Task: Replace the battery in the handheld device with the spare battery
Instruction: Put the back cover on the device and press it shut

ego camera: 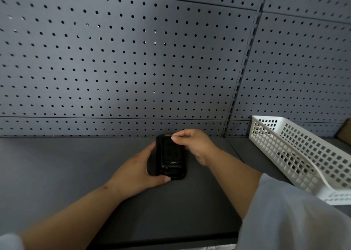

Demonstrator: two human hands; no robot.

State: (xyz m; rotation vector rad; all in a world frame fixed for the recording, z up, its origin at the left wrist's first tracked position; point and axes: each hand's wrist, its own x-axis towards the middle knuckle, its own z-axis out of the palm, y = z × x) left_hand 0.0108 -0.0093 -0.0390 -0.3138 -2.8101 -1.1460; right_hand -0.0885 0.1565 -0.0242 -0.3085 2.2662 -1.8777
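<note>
A black handheld device [171, 158] lies back side up on the dark grey shelf [57, 164], close to the pegboard wall, with small white lettering showing on it. My left hand [140, 173] cups its left side, thumb pressed along the near end. At the device's far end my right hand [193, 145] pinches thumb and forefinger at the top edge, by a small yellow mark. Whether the fingertips hold a tab or latch is too small to tell. No separate spare battery is in sight.
A white perforated plastic basket [303, 154] stands on the shelf to the right, angled toward me. A grey pegboard wall [133, 59] rises right behind the device. A brown object [345, 133] peeks in at the far right edge.
</note>
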